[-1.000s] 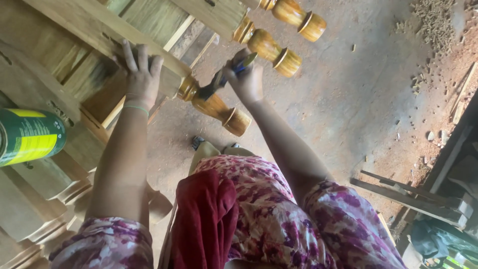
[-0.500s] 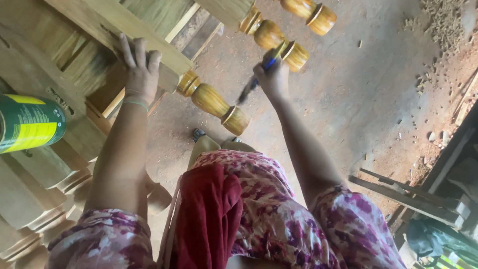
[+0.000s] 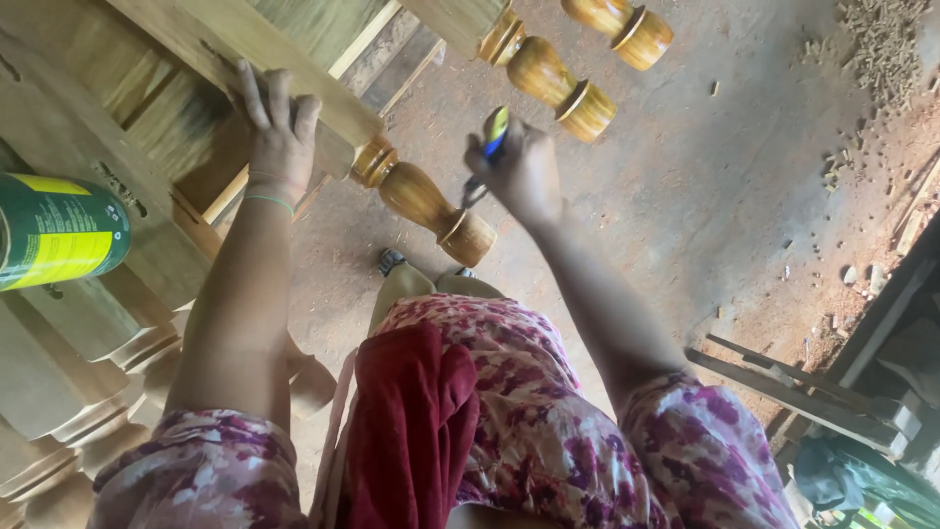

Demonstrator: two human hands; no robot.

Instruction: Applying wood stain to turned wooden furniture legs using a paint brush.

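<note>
My left hand (image 3: 279,142) lies flat with spread fingers on a rail of the wooden furniture frame (image 3: 245,39). My right hand (image 3: 521,174) is closed around a small brush (image 3: 493,137) with a green and blue handle. Its dark end points down toward the tip of a glossy turned wooden leg (image 3: 426,201). Beyond my right hand a second varnished leg (image 3: 553,83) sticks out, and a third leg (image 3: 622,24) shows at the top edge.
A green and yellow can (image 3: 59,230) rests on the frame at the left. Unvarnished turned legs (image 3: 69,431) lie at the lower left. The concrete floor (image 3: 705,196) carries wood shavings (image 3: 881,49). Wooden slats (image 3: 783,377) lie at the right.
My right hand has swung with the brush from the nearest leg up toward the second leg and back over the nearest leg's tip. My left hand has stayed on the rail.
</note>
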